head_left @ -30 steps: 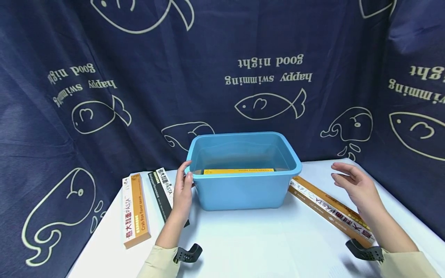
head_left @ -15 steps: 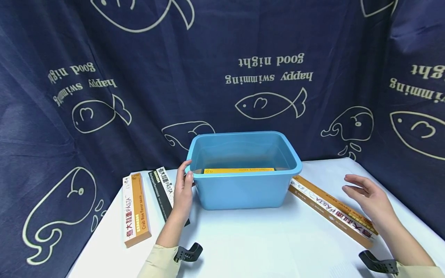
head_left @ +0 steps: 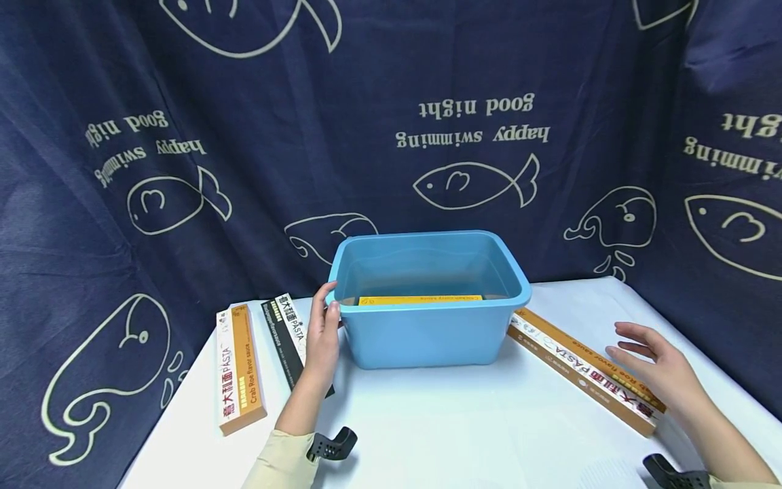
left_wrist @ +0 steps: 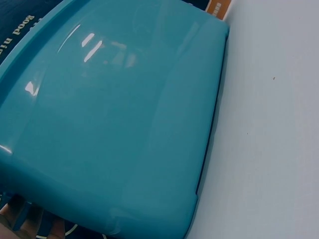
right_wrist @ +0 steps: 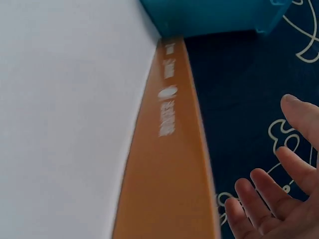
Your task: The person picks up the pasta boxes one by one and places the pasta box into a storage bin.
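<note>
A blue plastic bin (head_left: 427, 339) stands at the back middle of the white table. My left hand (head_left: 322, 339) holds its left front corner at the rim; the fingers (left_wrist: 55, 228) show past the bin's edge in the left wrist view. Inside lies a yellow chicken curry sauce box (head_left: 421, 300), mostly hidden by the front wall. My right hand (head_left: 662, 373) hovers with spread, slightly bent fingers over the near end of a long orange-and-white pasta box (head_left: 577, 370), holding nothing. In the right wrist view that pasta box (right_wrist: 167, 174) runs toward the bin, apart from the fingers.
Left of the bin lie an orange-and-white Crab Roe pasta box (head_left: 239, 367) and a black-and-white pasta box (head_left: 284, 343), the latter partly behind my left forearm. A dark blue fish-print curtain (head_left: 391, 136) hangs behind the table (head_left: 440, 428).
My right hand has moved right and toward me, lowering to the near end of the right pasta box. The left hand and the bin have stayed in place.
</note>
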The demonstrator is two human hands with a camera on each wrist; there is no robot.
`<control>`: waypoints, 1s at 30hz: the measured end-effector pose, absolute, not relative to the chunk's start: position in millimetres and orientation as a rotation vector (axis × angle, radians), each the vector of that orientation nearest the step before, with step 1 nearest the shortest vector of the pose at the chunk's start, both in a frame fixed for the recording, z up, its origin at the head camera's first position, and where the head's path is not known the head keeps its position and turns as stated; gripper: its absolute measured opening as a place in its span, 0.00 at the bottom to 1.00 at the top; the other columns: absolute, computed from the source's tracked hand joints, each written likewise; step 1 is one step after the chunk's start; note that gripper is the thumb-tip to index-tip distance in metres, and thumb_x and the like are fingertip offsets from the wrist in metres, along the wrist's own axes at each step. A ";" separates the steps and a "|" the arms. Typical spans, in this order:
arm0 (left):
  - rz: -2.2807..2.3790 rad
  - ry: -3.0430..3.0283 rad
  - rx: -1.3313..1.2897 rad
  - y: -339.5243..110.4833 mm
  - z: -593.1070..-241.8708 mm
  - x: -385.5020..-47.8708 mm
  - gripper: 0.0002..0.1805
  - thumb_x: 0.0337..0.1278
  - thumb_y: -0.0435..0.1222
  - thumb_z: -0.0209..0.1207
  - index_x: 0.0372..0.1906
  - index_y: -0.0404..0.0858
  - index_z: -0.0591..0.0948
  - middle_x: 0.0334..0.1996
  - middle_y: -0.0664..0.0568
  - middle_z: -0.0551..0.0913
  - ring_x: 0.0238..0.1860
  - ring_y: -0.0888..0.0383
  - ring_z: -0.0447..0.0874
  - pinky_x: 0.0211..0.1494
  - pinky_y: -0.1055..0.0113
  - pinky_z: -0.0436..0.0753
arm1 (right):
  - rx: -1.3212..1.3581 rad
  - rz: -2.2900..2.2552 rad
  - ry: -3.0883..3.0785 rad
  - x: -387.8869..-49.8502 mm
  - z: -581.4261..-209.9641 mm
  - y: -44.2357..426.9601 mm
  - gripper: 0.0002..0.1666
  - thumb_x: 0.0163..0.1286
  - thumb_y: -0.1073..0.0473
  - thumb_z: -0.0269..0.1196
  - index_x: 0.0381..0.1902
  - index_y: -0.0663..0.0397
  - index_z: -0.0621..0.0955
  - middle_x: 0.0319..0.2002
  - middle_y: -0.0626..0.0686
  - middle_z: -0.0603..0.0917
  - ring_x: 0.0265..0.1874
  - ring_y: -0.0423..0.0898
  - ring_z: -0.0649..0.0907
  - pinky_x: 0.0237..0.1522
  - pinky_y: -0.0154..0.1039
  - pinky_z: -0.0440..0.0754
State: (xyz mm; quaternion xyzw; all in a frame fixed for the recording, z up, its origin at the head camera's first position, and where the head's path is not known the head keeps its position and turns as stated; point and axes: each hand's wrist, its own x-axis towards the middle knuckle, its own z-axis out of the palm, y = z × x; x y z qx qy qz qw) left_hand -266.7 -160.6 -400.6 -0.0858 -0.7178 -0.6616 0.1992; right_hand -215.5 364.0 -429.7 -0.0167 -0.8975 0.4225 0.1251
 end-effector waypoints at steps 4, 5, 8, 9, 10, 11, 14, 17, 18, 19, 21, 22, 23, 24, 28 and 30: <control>-1.851 -2.003 -0.242 -160.1 -399.7 -267.0 0.23 0.78 0.47 0.41 0.72 0.57 0.64 0.66 0.45 0.70 0.64 0.53 0.69 0.68 0.42 0.68 | -0.028 1.195 -2.655 -212.6 -436.5 369.3 0.38 0.69 0.44 0.65 0.71 0.52 0.68 0.44 0.13 0.65 0.42 0.09 0.68 0.37 0.19 0.64; -1.851 -2.001 -0.243 -160.0 -399.5 -267.0 0.23 0.78 0.47 0.41 0.72 0.57 0.65 0.66 0.45 0.70 0.64 0.53 0.69 0.68 0.42 0.68 | -0.017 1.191 -2.663 -211.9 -438.2 370.3 0.38 0.69 0.44 0.65 0.71 0.53 0.68 0.44 0.13 0.65 0.42 0.09 0.68 0.37 0.19 0.64; -1.852 -1.992 -0.244 -159.9 -399.2 -267.2 0.23 0.78 0.47 0.41 0.72 0.56 0.65 0.65 0.46 0.71 0.63 0.53 0.69 0.67 0.45 0.69 | 0.025 1.204 -2.669 -209.6 -442.9 373.2 0.37 0.69 0.48 0.66 0.70 0.55 0.68 0.44 0.11 0.64 0.42 0.10 0.69 0.38 0.18 0.66; -1.852 -1.991 -0.243 -159.9 -399.1 -267.3 0.23 0.78 0.47 0.42 0.72 0.56 0.65 0.65 0.46 0.71 0.63 0.53 0.69 0.67 0.46 0.70 | 0.033 1.206 -2.677 -208.8 -444.2 373.8 0.37 0.69 0.48 0.67 0.70 0.55 0.68 0.44 0.11 0.64 0.42 0.10 0.70 0.37 0.18 0.67; -1.852 -1.990 -0.242 -159.9 -399.2 -267.2 0.23 0.78 0.47 0.41 0.72 0.56 0.65 0.64 0.46 0.71 0.63 0.53 0.69 0.67 0.46 0.70 | 0.037 1.200 -2.690 -208.0 -445.4 374.3 0.37 0.69 0.49 0.67 0.70 0.55 0.68 0.44 0.10 0.64 0.42 0.10 0.70 0.37 0.19 0.68; -1.850 -1.993 -0.239 -160.0 -399.6 -267.3 0.23 0.78 0.47 0.41 0.72 0.56 0.65 0.65 0.48 0.71 0.63 0.53 0.69 0.67 0.46 0.70 | 0.039 1.193 -2.702 -207.3 -446.5 374.6 0.38 0.68 0.49 0.67 0.70 0.56 0.67 0.44 0.10 0.63 0.42 0.10 0.69 0.36 0.21 0.70; -1.852 -1.987 -0.248 -160.2 -400.7 -267.4 0.23 0.78 0.47 0.41 0.73 0.56 0.64 0.66 0.48 0.71 0.63 0.53 0.70 0.66 0.48 0.70 | 0.031 1.160 -2.756 -205.5 -448.5 375.9 0.41 0.67 0.47 0.68 0.70 0.59 0.66 0.44 0.10 0.63 0.42 0.09 0.67 0.36 0.21 0.72; -1.853 -1.987 -0.252 -160.0 -401.6 -267.2 0.23 0.78 0.47 0.41 0.73 0.56 0.64 0.68 0.49 0.69 0.64 0.54 0.69 0.66 0.49 0.70 | 0.011 1.118 -2.836 -204.5 -449.2 376.1 0.46 0.67 0.44 0.67 0.72 0.62 0.63 0.55 0.31 0.78 0.40 0.09 0.64 0.35 0.26 0.76; -1.855 -1.984 -0.256 -159.8 -401.7 -267.2 0.23 0.78 0.47 0.41 0.73 0.56 0.64 0.68 0.49 0.69 0.63 0.53 0.69 0.65 0.49 0.70 | 0.014 1.102 -2.860 -204.4 -449.5 376.5 0.47 0.67 0.44 0.67 0.72 0.62 0.62 0.60 0.42 0.79 0.40 0.08 0.63 0.35 0.26 0.75; -1.857 -1.981 -0.257 -159.6 -401.9 -267.3 0.23 0.78 0.47 0.41 0.73 0.56 0.64 0.68 0.48 0.70 0.63 0.54 0.69 0.65 0.49 0.70 | 0.022 1.082 -2.871 -204.3 -450.1 376.5 0.47 0.67 0.44 0.67 0.72 0.63 0.62 0.63 0.53 0.78 0.40 0.08 0.62 0.35 0.26 0.76; -1.858 -1.979 -0.254 -159.4 -402.0 -267.4 0.23 0.78 0.47 0.41 0.72 0.56 0.64 0.68 0.46 0.69 0.63 0.53 0.69 0.66 0.48 0.70 | 0.026 1.045 -2.899 -203.9 -450.6 376.0 0.48 0.67 0.43 0.67 0.73 0.64 0.61 0.65 0.72 0.70 0.39 0.09 0.61 0.35 0.27 0.75; -1.859 -1.976 -0.255 -159.4 -402.2 -267.6 0.23 0.78 0.46 0.41 0.72 0.56 0.65 0.68 0.45 0.70 0.63 0.53 0.69 0.66 0.48 0.70 | 0.037 1.027 -2.890 -203.6 -452.0 375.5 0.48 0.66 0.44 0.68 0.72 0.64 0.62 0.64 0.72 0.71 0.39 0.09 0.62 0.35 0.26 0.74; -1.859 -1.976 -0.255 -159.5 -402.4 -267.7 0.23 0.78 0.47 0.41 0.72 0.56 0.65 0.67 0.45 0.70 0.62 0.53 0.69 0.66 0.47 0.70 | 0.051 1.017 -2.882 -203.4 -452.9 375.3 0.48 0.66 0.45 0.69 0.72 0.64 0.62 0.63 0.72 0.72 0.40 0.10 0.62 0.35 0.26 0.73; -1.861 -1.977 -0.255 -159.5 -402.5 -267.7 0.23 0.78 0.47 0.41 0.72 0.56 0.64 0.68 0.45 0.69 0.63 0.53 0.69 0.67 0.47 0.69 | 0.062 0.997 -2.878 -203.3 -453.6 375.2 0.48 0.65 0.45 0.69 0.72 0.64 0.63 0.62 0.72 0.73 0.40 0.10 0.62 0.36 0.26 0.72; -1.860 -1.987 -0.251 -160.0 -402.7 -267.4 0.23 0.78 0.47 0.41 0.72 0.57 0.64 0.68 0.48 0.69 0.64 0.53 0.68 0.68 0.45 0.68 | 0.063 0.955 -2.868 -202.6 -456.8 374.0 0.48 0.63 0.45 0.71 0.71 0.63 0.64 0.59 0.70 0.76 0.39 0.13 0.64 0.36 0.29 0.69; -1.858 -1.990 -0.248 -160.5 -402.4 -266.9 0.23 0.78 0.47 0.41 0.72 0.57 0.64 0.66 0.48 0.70 0.64 0.53 0.68 0.68 0.45 0.68 | 0.067 0.939 -2.865 -202.1 -458.4 373.6 0.47 0.62 0.45 0.71 0.71 0.62 0.65 0.57 0.67 0.78 0.38 0.15 0.65 0.36 0.29 0.68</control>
